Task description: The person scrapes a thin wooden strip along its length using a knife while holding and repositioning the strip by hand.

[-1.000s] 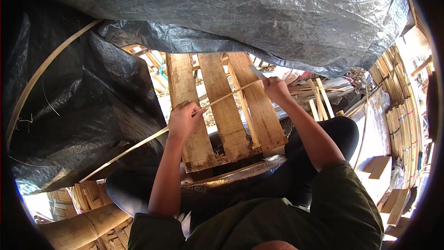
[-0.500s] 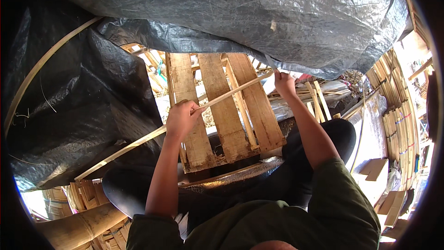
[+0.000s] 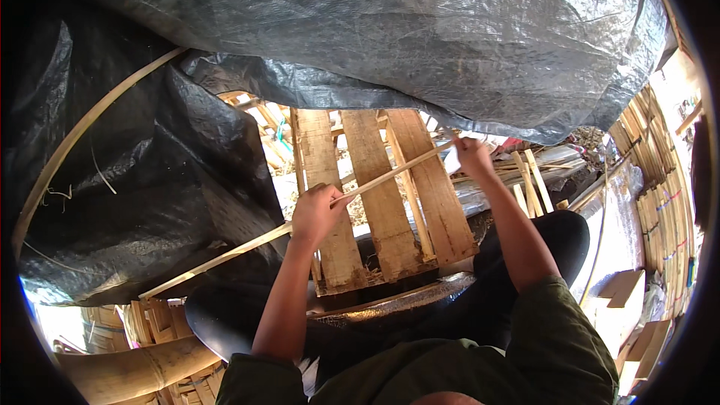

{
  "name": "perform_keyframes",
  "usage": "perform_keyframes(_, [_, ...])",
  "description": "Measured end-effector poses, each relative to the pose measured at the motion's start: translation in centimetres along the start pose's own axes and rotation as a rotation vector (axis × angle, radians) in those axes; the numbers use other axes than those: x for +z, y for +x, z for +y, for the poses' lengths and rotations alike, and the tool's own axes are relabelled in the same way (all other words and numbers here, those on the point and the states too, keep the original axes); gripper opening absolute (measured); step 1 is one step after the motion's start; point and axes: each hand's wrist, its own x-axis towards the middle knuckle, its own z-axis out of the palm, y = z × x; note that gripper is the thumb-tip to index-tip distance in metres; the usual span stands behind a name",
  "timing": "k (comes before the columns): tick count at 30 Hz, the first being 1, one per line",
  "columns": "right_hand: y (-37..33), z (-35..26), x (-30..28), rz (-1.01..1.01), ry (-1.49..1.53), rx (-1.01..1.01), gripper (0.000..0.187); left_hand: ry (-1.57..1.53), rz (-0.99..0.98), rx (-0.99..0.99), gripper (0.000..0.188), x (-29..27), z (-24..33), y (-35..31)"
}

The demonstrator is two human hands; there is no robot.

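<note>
A long, thin bamboo strip [image 3: 225,256] slants from low on the left up toward the right, over a slatted wooden surface [image 3: 373,214]. My left hand [image 3: 315,216] is closed round the strip near its middle, thumb and fingers pinched together. At the strip's upper right end my right hand [image 3: 474,157] is closed too. A thin, grey, blade-like piece [image 3: 448,132] sticks out from its fingers beside the strip; its handle is hidden in the hand. Whether the right fingers also touch the strip, I cannot tell.
Dark plastic sheeting [image 3: 390,15] hangs low across the far side and down the left [image 3: 150,180]. A curved bamboo strip [image 3: 82,124] runs along it. Bundled slats [image 3: 664,210] stand at right, cut sticks [image 3: 534,184] nearer. A thick bamboo pole [image 3: 139,369] lies lower left.
The whole view has shifted, so everything sits slightly lower and further right. My left hand keeps its hold on the strip, and the right hand stays by its far end.
</note>
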Motion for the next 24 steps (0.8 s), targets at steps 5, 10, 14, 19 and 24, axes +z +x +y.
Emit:
perform_keyframes(5, [1.1, 3.7, -0.4, 0.072, 0.067, 0.033, 0.040, -0.036, 0.030, 0.030, 0.031, 0.5, 0.3, 0.3])
perform_keyframes(10, [-0.6, 0.7, 1.8, 0.004, 0.096, -0.075, 0.038, -0.044, -0.009, -0.015, 0.031, -0.1, 0.2, 0.3])
perform_keyframes(14, [0.5, 1.9, 0.2, 0.118, 0.015, -0.034, 0.038, -0.021, 0.015, 0.018, 0.031, 0.1, 0.3, 0.5])
perform_keyframes(19, [-1.3, -1.2, 1.5, -0.051, 0.089, -0.039, 0.040, -0.042, 0.003, 0.014, 0.028, -0.2, 0.1, 0.5])
perform_keyframes(24, [-1.0, -1.8, 0.0, -0.157, 0.134, 0.035, 0.038, -0.069, 0.002, -0.015, 0.027, 0.0, 0.3, 0.5])
